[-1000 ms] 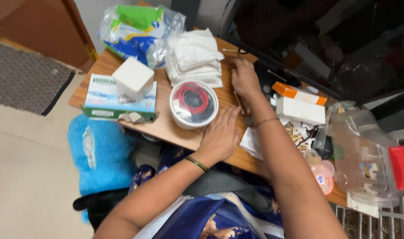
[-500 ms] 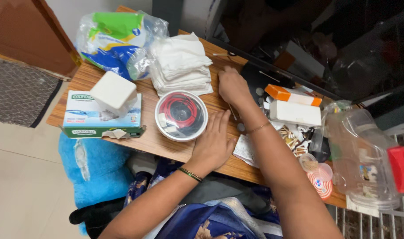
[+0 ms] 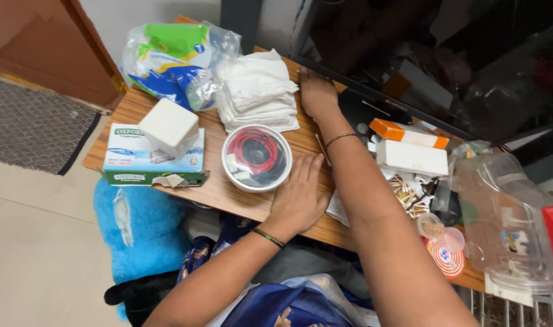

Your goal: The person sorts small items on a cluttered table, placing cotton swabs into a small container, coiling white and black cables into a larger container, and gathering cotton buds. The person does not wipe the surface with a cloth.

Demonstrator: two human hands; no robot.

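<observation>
Round white tub [image 3: 256, 158] holds red and black coils. At ten o'clock, white cube [image 3: 168, 126] on green-and-white box [image 3: 144, 162]. At twelve, white folded cloths [image 3: 256, 89]. Brown wood-grain table [image 3: 211, 189].

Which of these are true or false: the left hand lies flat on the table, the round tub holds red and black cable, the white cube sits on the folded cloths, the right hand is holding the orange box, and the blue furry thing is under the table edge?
1. The left hand lies flat on the table. True; it rests palm down beside the round tub.
2. The round tub holds red and black cable. True.
3. The white cube sits on the folded cloths. False; it sits on the flat green and blue box.
4. The right hand is holding the orange box. False; it reaches to the table's far edge, apart from that box.
5. The blue furry thing is below the table's near edge. True.
</observation>
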